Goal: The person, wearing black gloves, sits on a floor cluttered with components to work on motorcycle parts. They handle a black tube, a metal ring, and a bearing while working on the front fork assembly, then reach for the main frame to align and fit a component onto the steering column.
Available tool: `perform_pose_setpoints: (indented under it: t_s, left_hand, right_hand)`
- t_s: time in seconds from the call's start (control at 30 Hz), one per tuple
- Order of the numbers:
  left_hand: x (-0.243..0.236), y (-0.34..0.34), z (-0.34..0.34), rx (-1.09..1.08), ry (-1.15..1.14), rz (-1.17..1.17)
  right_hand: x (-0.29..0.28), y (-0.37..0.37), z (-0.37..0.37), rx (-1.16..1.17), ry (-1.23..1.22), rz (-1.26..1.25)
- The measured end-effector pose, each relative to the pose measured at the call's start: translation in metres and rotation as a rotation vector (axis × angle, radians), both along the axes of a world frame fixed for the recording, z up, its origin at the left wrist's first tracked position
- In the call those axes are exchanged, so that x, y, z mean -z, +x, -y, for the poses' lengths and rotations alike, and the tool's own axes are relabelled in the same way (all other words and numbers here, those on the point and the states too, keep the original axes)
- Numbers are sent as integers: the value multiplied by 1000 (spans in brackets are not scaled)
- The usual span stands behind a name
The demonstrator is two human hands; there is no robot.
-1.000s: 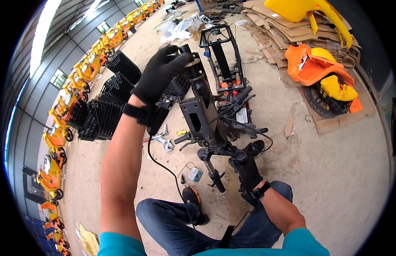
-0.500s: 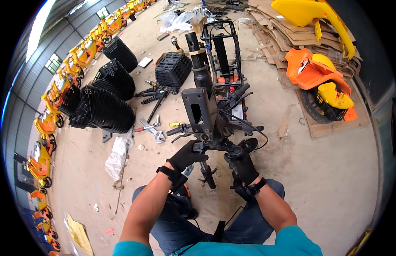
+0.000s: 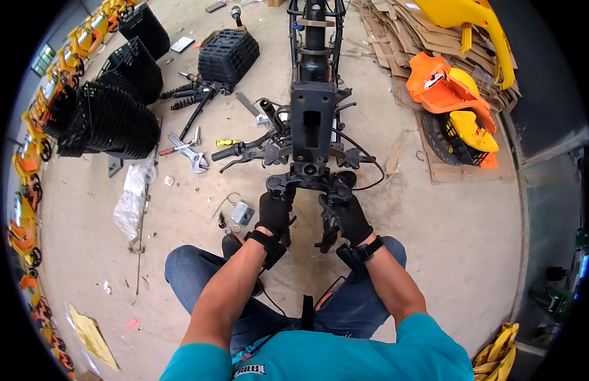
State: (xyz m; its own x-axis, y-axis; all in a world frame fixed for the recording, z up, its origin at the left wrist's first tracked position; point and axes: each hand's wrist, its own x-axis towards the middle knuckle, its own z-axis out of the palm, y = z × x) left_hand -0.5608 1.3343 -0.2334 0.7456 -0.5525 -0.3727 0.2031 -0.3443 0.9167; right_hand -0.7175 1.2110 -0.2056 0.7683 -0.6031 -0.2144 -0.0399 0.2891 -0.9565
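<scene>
Straight ahead stands a stripped black scooter frame (image 3: 310,95) with a bracket plate at its front. Below the plate sits a black fork clamp (image 3: 307,179), its two ends to left and right. My left hand (image 3: 275,213), in a black glove, is closed around the fork leg just under the clamp's left end. Under the right end, my gloved right hand (image 3: 350,219) is closed around the other fork leg. The gripped parts are mostly hidden by my fingers. A handlebar (image 3: 243,149) with levers and cables hangs loose beside the frame.
On the floor to the left lie an adjustable wrench (image 3: 194,157), a yellow-handled tool (image 3: 228,143) and stacked black baskets (image 3: 116,120). Between wrench and left hand is a small grey part (image 3: 242,213). Orange and yellow body panels (image 3: 456,95) and flattened cardboard (image 3: 396,57) lie right.
The view has shifted. The frame and fork clamp, tilted before, now stand straight and level. My left hand has moved from over the clamp's left end to beneath it; my right hand keeps its hold.
</scene>
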Motion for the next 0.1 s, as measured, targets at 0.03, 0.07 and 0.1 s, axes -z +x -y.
perform_pose_setpoints:
  t_s: [0.03,0.07,0.1]
  left_hand:
    - [1,1,2,0,54,4]
    - [1,0,2,10,109,8]
    - [13,-2,1,-50,35,101]
  right_hand:
    - [2,0,1,-1,-3,-21]
    - [3,-3,-1,7,-4,-44]
    - [5,-3,0,16,107,31]
